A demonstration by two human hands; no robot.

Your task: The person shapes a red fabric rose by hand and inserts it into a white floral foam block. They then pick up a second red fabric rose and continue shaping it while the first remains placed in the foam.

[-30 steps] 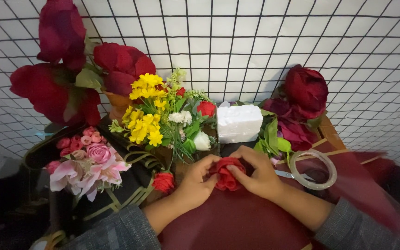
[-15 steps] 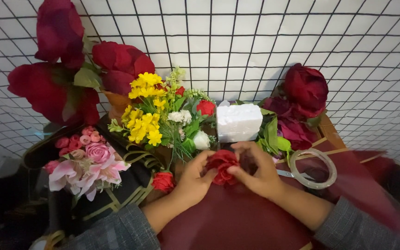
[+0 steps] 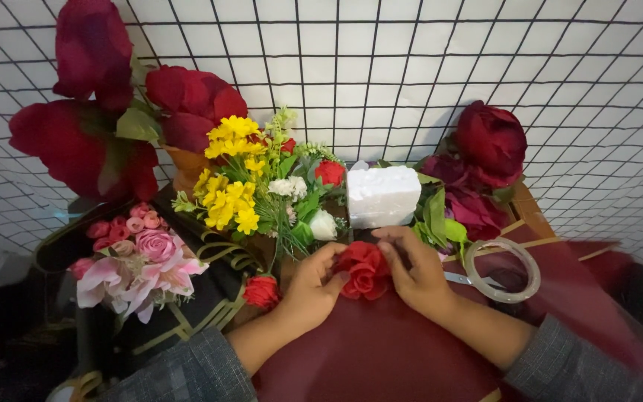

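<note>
The left hand (image 3: 314, 286) and right hand (image 3: 418, 272) are closed around a red flower (image 3: 364, 269), now lifted slightly toward the white foam block (image 3: 383, 195) just beyond; shaping appears further along. A tape ring (image 3: 501, 269) lies beside the right hand.

Two bare hands, left hand (image 3: 314, 286) and right hand (image 3: 418, 272); no gloves, rings or watch visible. Forearms uncovered below the cuffs. Left sleeve (image 3: 180, 372) and right sleeve (image 3: 574, 368): grey fabric with a fine check weave, pushed back from the wrists.
</note>
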